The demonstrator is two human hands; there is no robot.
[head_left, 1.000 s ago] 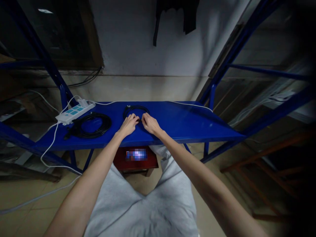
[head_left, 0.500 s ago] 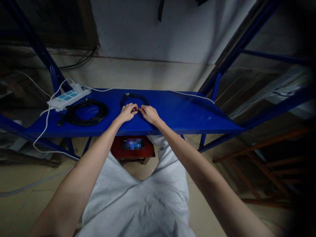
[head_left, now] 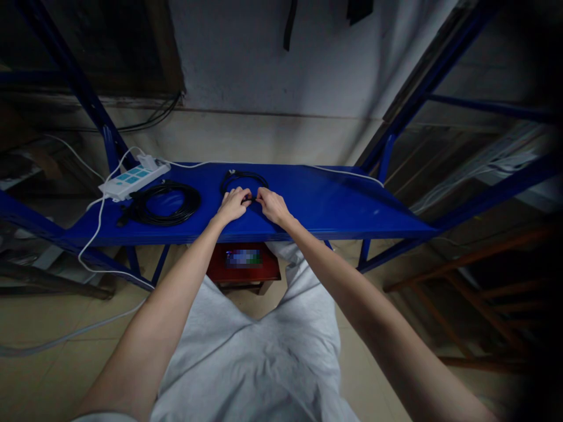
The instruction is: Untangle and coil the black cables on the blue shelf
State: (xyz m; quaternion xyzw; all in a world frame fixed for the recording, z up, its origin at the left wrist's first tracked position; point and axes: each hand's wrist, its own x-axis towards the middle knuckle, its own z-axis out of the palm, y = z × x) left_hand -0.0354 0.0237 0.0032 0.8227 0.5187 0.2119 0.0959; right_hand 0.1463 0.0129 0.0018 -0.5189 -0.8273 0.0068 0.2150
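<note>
A small coil of black cable (head_left: 243,176) lies on the blue metal shelf (head_left: 334,211), just beyond my fingers. My left hand (head_left: 233,205) and my right hand (head_left: 271,206) meet over its near edge, and both pinch a short dark stretch of the cable between their fingertips. A larger black cable coil (head_left: 165,204) lies flat on the shelf to the left, apart from both hands.
A white power strip (head_left: 133,177) with a white cord sits at the shelf's back left corner; the cord hangs to the floor. A thin white wire runs along the shelf's back edge. A red stool (head_left: 244,264) stands under the shelf. Blue rack posts rise on both sides.
My hands have drawn closer together on the small cable coil. The camera view shifted slightly; the coils and power strip have not moved on the shelf.
</note>
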